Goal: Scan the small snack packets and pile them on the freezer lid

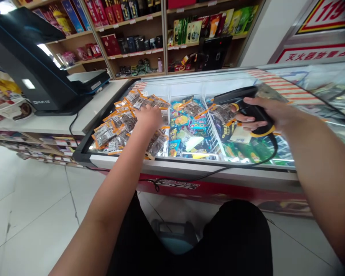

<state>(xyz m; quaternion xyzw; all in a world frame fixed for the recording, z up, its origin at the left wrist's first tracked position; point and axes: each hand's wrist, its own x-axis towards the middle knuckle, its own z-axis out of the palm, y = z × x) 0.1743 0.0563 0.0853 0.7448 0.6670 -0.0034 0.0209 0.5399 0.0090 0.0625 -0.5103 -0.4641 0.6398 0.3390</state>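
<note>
My left hand (151,116) rests on a pile of small clear-and-orange snack packets (122,124) lying on the freezer's glass top. Its fingers curl down among the packets, and their tips are hidden. In my right hand (258,113) is a black barcode scanner (247,103) with yellow trim, its fingers wrapped round the handle and its head pointing left. Just below the scanner head lies one loose packet (222,114). Another packet (192,109) sits between the pile and the scanner. From the handle a black cable (271,153) loops down along the freezer's front edge.
Under the glass of the chest freezer (195,168) are wire baskets with colourful ice-cream wrappers (186,126). At left, a counter (103,103) carries a dark checkout machine (46,76). Shelves of boxed goods (138,42) stand behind. A grey-blue stool (176,237) shows between my legs.
</note>
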